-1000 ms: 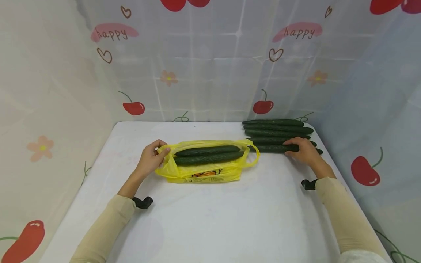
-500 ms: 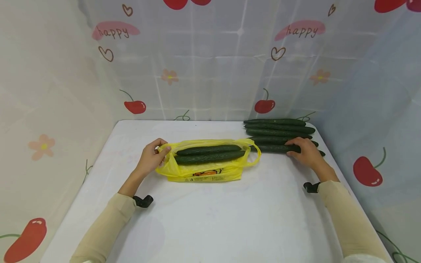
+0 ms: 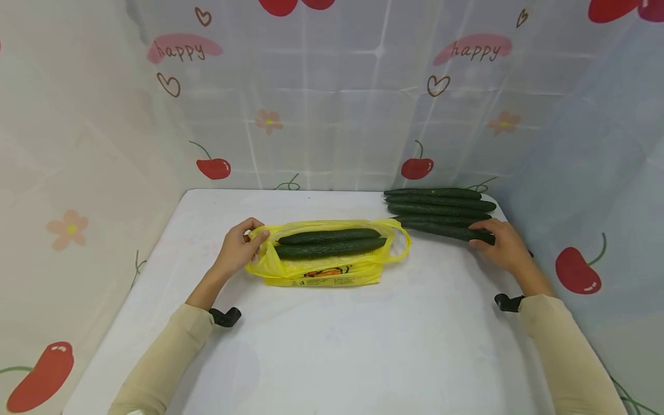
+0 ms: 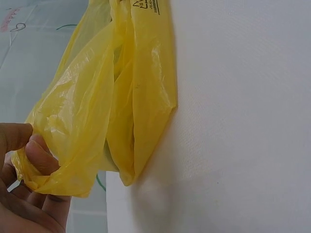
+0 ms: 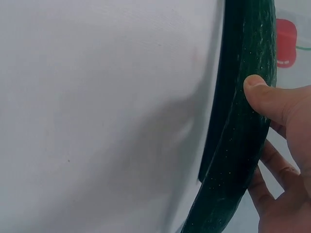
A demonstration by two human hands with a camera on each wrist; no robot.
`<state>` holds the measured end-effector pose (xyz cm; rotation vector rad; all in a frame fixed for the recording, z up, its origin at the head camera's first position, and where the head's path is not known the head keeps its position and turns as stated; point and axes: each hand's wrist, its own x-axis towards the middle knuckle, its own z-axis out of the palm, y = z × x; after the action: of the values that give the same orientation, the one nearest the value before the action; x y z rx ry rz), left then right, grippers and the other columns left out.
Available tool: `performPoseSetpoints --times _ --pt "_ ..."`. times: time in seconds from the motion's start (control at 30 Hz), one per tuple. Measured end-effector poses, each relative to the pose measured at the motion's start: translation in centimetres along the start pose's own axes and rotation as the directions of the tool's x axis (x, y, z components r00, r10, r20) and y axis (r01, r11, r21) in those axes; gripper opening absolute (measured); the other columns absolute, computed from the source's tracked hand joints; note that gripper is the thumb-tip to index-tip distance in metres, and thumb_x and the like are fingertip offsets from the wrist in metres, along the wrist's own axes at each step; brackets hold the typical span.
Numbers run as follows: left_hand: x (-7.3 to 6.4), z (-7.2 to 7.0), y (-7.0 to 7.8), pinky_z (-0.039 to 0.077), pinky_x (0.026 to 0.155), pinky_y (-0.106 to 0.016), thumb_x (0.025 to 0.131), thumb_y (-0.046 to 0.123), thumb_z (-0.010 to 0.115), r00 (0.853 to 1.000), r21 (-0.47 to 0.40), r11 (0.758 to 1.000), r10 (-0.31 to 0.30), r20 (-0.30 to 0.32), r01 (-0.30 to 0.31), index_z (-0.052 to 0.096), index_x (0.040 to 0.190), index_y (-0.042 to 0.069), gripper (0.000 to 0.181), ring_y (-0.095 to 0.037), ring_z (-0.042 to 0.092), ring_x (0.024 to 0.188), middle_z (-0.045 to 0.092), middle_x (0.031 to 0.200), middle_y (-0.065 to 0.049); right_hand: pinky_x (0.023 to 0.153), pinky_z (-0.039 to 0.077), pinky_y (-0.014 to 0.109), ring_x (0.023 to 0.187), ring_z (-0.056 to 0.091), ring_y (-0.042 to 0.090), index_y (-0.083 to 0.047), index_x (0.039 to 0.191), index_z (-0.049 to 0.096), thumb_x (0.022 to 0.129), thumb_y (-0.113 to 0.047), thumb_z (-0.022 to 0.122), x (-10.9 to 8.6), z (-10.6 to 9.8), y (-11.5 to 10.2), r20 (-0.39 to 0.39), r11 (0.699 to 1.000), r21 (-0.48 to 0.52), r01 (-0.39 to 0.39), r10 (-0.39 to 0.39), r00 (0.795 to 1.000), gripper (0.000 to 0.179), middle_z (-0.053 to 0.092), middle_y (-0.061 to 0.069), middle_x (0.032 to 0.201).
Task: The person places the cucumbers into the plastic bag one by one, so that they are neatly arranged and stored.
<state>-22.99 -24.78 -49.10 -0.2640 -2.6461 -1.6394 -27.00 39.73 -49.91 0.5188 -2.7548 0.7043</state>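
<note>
In the head view a yellow plastic bag lies mid-table, its opening spread. Two dark green cucumbers lie side by side inside. My left hand pinches the bag's left handle, and the left wrist view shows the thin plastic bunched between thumb and fingers. At the right, my right hand grips the front cucumber of a group near its right end. In the right wrist view, the thumb presses one side of that cucumber, with fingers behind it.
Several more cucumbers lie in a row at the table's back right corner. The white table ends at a printed curtain behind and on both sides. The bag's right handle loop reaches close to the cucumbers.
My right hand has moved right and a little nearer, drawing the front cucumber along; its right end has swung toward me. My left hand and the bag stay as they were.
</note>
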Motion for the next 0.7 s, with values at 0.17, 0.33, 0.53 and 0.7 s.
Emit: performPoseSetpoints --times 0.17,0.33,0.53,0.7 --pt "0.1 -0.1 0.1 0.044 0.047 -0.029 0.098 0.034 0.061 1.000 0.022 1.000 -0.013 -0.003 0.013 0.057 0.113 0.016 0.024 -0.036 0.052 0.055 0.057 0.081 -0.025 0.089 0.037 0.056 0.107 0.052 0.041 -0.005 0.118 0.066 0.084 -0.011 0.077 -0.2 -0.9 -0.3 -0.029 1.000 0.019 -0.012 0.013 0.999 0.036 0.063 0.021 0.118" --pt "0.0 -0.1 1.0 0.044 0.048 -0.028 0.099 0.027 0.060 0.999 0.020 0.999 -0.047 -0.004 0.048 0.058 0.114 0.012 0.021 -0.049 0.051 0.064 0.057 0.084 -0.032 0.093 0.035 0.058 0.111 0.050 0.043 -0.006 0.119 0.065 0.085 -0.012 0.076 -0.2 -1.8 -1.7 -0.034 0.999 0.041 -0.016 0.017 0.999 0.036 0.062 0.020 0.119" --pt "-0.7 -0.2 3.0 0.044 0.047 -0.026 0.099 0.022 0.059 1.000 0.020 0.999 -0.028 0.001 0.028 0.058 0.113 0.007 0.020 -0.048 0.051 0.062 0.056 0.083 -0.035 0.094 0.036 0.056 0.113 0.051 0.038 -0.011 0.118 0.065 0.085 -0.015 0.077 0.6 -2.2 -3.2 -0.052 1.000 0.009 0.021 -0.020 0.998 0.035 0.064 0.015 0.120" --pt "-0.8 -0.2 3.4 0.045 0.046 -0.026 0.099 0.022 0.059 1.000 0.052 0.998 -0.023 -0.016 0.024 0.058 0.113 0.007 0.021 -0.035 0.052 0.056 0.056 0.087 -0.029 0.095 0.037 0.056 0.114 0.052 0.037 -0.013 0.118 0.066 0.085 -0.017 0.077 1.5 -2.4 -4.9 -0.047 0.997 -0.032 0.063 -0.065 0.997 0.036 0.064 0.012 0.121"
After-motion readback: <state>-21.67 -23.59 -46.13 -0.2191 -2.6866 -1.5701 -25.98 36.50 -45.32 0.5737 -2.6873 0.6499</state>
